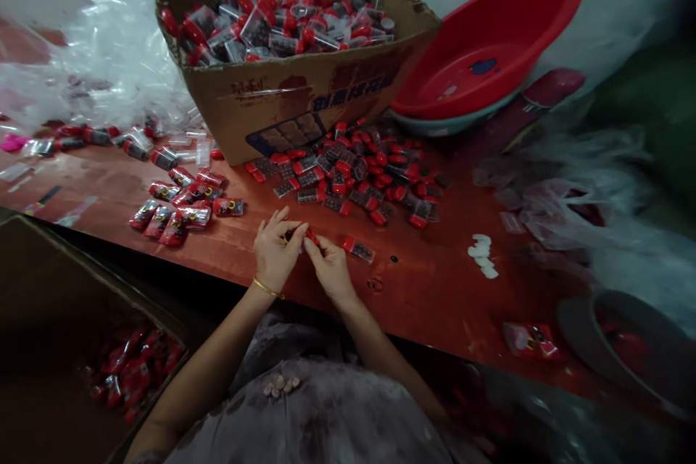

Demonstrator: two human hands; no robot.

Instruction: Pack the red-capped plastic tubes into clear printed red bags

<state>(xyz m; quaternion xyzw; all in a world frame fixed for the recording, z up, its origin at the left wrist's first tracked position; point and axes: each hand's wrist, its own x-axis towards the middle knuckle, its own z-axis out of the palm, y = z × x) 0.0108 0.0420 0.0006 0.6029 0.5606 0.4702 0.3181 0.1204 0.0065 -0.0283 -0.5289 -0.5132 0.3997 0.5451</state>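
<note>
In the head view my left hand (277,250) and my right hand (330,270) meet above the near part of the table. Between their thumbs and fingertips is a small red piece (311,234), mostly covered by the fingers, so its exact kind cannot be made out. Both hands are closed in a pinch on it. Just right of my right hand lies a clear tube with a red cap and dark contents (359,249). Left of my left hand is a group of red printed packets (179,214). Beyond the hands spreads a heap of red-capped tubes (348,167).
A cardboard box (283,101) full of red-capped tubes stands at the back. To its right leans a red basin (489,36). White pieces (482,255), plastic bags (576,210) and a grey bin (587,319) are on the right. A lower box (65,268) holds red packets.
</note>
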